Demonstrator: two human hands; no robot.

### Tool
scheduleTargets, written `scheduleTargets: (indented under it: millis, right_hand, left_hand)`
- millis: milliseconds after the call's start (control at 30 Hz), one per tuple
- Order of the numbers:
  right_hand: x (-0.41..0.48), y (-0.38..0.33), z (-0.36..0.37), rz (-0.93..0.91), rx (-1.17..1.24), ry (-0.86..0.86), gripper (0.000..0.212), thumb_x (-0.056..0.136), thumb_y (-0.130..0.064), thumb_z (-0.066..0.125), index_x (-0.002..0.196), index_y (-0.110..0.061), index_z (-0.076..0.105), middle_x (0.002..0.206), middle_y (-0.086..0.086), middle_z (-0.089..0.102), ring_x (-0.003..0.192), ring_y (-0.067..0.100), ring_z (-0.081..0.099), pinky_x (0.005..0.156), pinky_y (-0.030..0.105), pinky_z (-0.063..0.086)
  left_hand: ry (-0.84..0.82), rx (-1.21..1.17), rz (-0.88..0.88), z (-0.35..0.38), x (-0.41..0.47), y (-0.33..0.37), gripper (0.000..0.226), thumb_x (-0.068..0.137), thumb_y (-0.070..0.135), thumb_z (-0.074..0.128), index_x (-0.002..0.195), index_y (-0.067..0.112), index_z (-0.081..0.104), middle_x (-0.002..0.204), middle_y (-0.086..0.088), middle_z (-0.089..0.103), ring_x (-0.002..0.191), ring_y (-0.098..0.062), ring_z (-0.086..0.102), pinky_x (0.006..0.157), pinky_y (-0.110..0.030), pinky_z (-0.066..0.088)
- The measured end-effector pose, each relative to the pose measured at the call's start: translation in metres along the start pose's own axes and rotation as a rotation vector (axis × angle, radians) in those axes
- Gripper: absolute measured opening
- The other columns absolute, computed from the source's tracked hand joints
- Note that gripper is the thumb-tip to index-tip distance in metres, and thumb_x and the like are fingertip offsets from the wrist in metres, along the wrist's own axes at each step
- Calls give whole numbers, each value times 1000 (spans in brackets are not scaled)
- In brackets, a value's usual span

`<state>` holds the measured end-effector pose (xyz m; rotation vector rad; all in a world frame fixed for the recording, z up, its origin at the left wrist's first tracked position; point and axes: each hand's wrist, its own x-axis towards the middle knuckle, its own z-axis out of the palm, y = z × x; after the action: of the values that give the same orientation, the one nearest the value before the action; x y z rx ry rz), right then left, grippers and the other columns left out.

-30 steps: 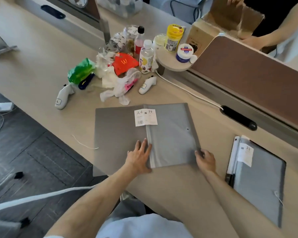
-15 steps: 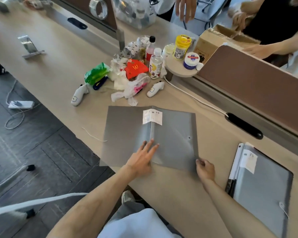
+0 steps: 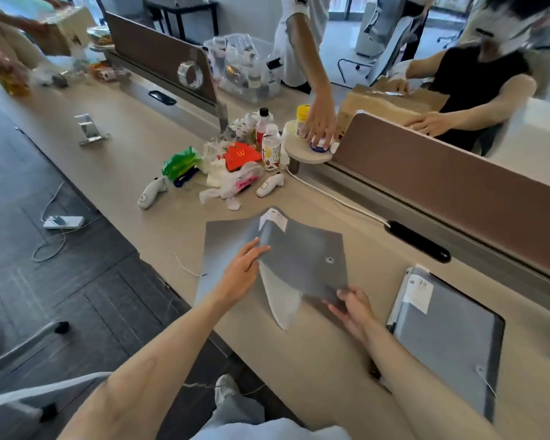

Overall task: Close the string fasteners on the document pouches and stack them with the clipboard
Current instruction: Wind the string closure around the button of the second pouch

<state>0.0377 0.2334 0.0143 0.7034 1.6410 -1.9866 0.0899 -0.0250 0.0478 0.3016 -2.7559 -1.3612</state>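
A grey document pouch (image 3: 223, 246) lies open on the desk in front of me. Its flap (image 3: 302, 258), with a round fastener button (image 3: 330, 259), is lifted off the desk and curls leftward. My left hand (image 3: 240, 274) holds the flap's left edge. My right hand (image 3: 351, 304) pinches the flap's near right corner. The pouch's white string (image 3: 185, 265) trails off its left side. To the right lies a stack: another grey pouch (image 3: 451, 338) with a white label, resting on a dark clipboard (image 3: 500, 325).
Behind the pouch sits clutter: two white controllers (image 3: 150, 193), a green bag (image 3: 181, 163), a red box (image 3: 240, 155), bottles (image 3: 272, 150). A white cable (image 3: 331, 198) runs along the brown divider (image 3: 442, 173). Other people's arms (image 3: 318, 100) reach over the far side.
The flap lay flat on the desk with both my hands pressing it; now both hands have raised it and it bends over toward the left. My view has tilted up.
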Motion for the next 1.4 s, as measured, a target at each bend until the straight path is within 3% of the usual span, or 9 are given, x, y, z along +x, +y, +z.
scheduleTargets:
  millis: [100,200,367,500,733,867,1067,1300,1400]
  right_hand:
    - [-11,-23,-10,-82,76,-7,19,95,3,41,91,-15,43,89,10,57,45,11,67,38,16,49]
    - [-22,-41,-24,-147,151,-21,20,95,6,41,100,-13,42,86,8,54,39,9,62,37,16,48]
    - [-39,-66,-45,-235,241,-108,24,96,3,39,97,-19,49,89,4,55,67,14,55,41,16,48]
    - [-41,-82,-61,-274,260,-137,29,96,1,41,98,-25,54,86,1,57,60,8,56,44,16,48]
    - [-37,-99,-91,-333,145,-80,28,96,0,41,106,-24,53,81,4,57,41,9,56,42,19,50]
    - [-36,-95,-100,-352,-61,-72,27,98,-3,41,117,-20,49,83,4,62,45,12,63,41,20,51]
    - [-11,-51,-80,-178,-437,-54,36,93,-3,52,128,-11,47,101,8,65,72,15,65,52,22,58]
    - [18,6,-43,172,-194,-87,17,89,-8,56,105,-9,62,92,10,68,72,19,67,63,30,53]
    - [31,11,-21,200,-107,-18,18,87,-8,57,105,-11,60,93,8,67,73,20,65,65,31,49]
  left_hand:
    - [54,-87,-32,3,-6,18,44,95,9,35,128,33,53,150,3,37,137,-16,35,108,-25,25]
    - [22,-209,-12,9,-15,37,50,89,24,34,136,40,42,149,5,39,135,-16,37,114,-44,30]
    - [-82,-466,8,18,-23,82,63,89,41,41,148,41,17,148,10,37,127,-14,47,98,-38,47]
    - [-128,-665,-64,27,-21,120,29,97,36,44,126,34,45,113,5,62,94,-6,66,75,-25,57]
    - [-423,-950,-181,31,2,143,57,79,43,60,130,19,53,117,-3,68,113,-21,63,91,-41,53]
    - [-401,-881,-289,43,19,122,49,90,46,52,131,20,54,124,-6,66,112,-24,64,95,-42,50]
    - [-215,-673,-595,68,22,47,43,82,-2,60,124,1,54,112,-15,65,82,-25,64,70,-35,54]
    - [-297,-557,-767,48,22,-30,48,76,3,66,123,8,56,113,-15,66,97,-32,63,86,-43,53]
    - [-340,-490,-749,33,32,-48,52,72,9,71,122,12,56,113,-11,66,94,-28,64,72,-36,54]
